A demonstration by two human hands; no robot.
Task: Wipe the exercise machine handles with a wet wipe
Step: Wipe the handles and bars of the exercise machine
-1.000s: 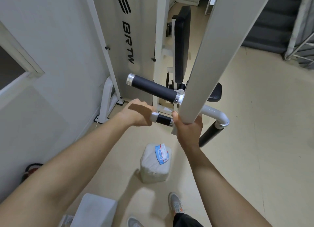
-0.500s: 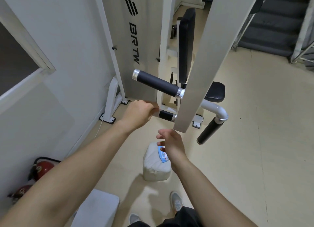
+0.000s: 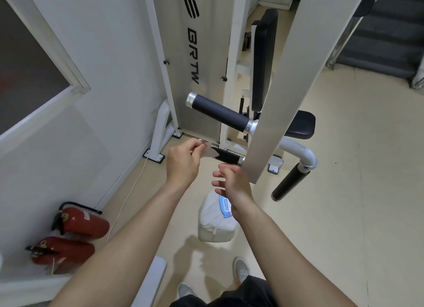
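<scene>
The white exercise machine has a long black upper handle (image 3: 220,113), a short black lower handle (image 3: 227,158) and a third black handle (image 3: 290,183) hanging at the lower right. My left hand (image 3: 183,162) pinches a white wet wipe (image 3: 208,152) at the free end of the lower handle. My right hand (image 3: 231,183) hovers just below that handle with fingers apart and nothing in it. The machine's slanted white arm (image 3: 286,77) hides the handles' inner ends.
A white pack of wet wipes (image 3: 214,224) stands on the floor under my right hand. Two red fire extinguishers (image 3: 80,221) lie by the left wall. A black seat (image 3: 300,125) and backrest (image 3: 263,58) are behind the handles. A white bench (image 3: 153,281) is near my feet.
My right hand let go of the machine's white arm and dropped below the lower handle, fingers spread. My left hand drew the wipe outward to the handle's free end.
</scene>
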